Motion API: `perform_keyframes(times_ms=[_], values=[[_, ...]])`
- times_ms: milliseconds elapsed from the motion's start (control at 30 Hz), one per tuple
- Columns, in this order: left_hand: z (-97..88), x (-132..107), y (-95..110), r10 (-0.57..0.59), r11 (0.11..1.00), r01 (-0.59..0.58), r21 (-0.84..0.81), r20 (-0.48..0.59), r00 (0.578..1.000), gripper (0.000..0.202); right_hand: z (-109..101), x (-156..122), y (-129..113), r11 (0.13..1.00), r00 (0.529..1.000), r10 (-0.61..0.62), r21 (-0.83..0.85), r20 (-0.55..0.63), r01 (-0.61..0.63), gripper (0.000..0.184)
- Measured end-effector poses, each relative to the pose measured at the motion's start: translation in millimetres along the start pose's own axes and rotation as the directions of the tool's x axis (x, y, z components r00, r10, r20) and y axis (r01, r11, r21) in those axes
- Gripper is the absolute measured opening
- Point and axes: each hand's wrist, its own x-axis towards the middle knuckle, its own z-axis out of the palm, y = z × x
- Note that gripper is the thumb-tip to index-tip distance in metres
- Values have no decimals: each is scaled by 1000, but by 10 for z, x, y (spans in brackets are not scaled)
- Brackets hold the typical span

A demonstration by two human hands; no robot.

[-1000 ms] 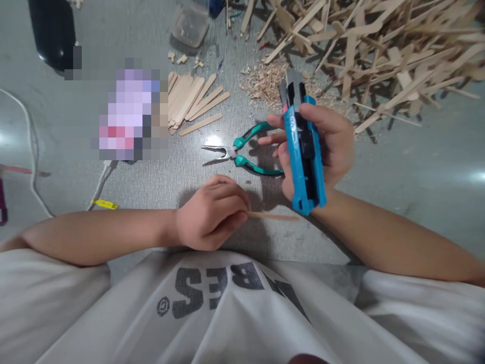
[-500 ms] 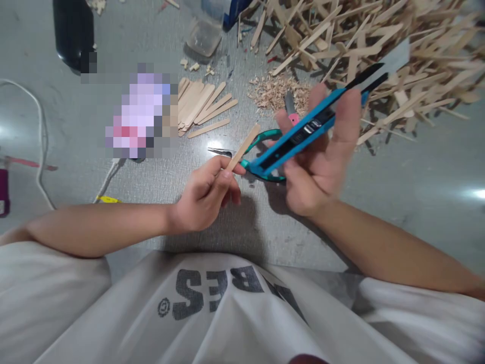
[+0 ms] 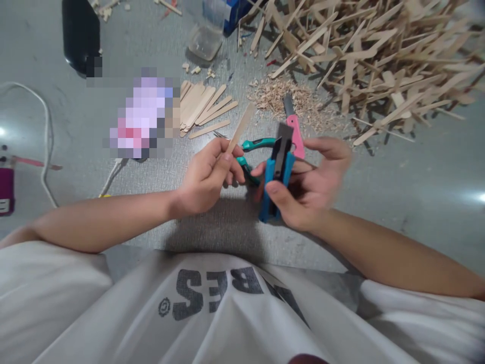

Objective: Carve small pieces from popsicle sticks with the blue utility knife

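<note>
My left hand (image 3: 210, 174) pinches a wooden craft stick (image 3: 241, 129) near its lower end, the stick slanting up to the right. In my right hand (image 3: 310, 187) is a blue utility knife (image 3: 278, 177), held upright with the thumb on its body and other fingers loosely spread behind it. Its dark blade end points up. Between the hands lie teal-handled pliers (image 3: 259, 145) on the table, partly hidden by my left fingers. A pink-handled knife (image 3: 295, 134) lies just behind the utility knife.
A large heap of craft sticks (image 3: 379, 55) covers the back right, with wood shavings (image 3: 288, 96) before it. Loose craft sticks (image 3: 199, 103) lie by a blurred phone (image 3: 144, 114) with a white cable (image 3: 45, 146). A clear container (image 3: 205, 43) and black object (image 3: 81, 35) stand behind.
My right hand has swung the utility knife from a long slant to the upper right into a near-upright position, lower and closer to me. The left hand still holds its stick.
</note>
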Motion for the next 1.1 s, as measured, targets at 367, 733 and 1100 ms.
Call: perform_keyframes(times_ms=[367,733,1100], values=[[-34,-126,108,91,952,-122,281,120,989,44,-13,-154,-266,887,873,452,9,181,-461,20],[-51,-142,74,188,927,-236,292,181,965,21,11,-144,-180,933,928,353,-125,123,-338,19],[-119,-213,6,69,965,-122,233,224,972,36,14,-40,-226,915,874,403,-151,273,-374,25]])
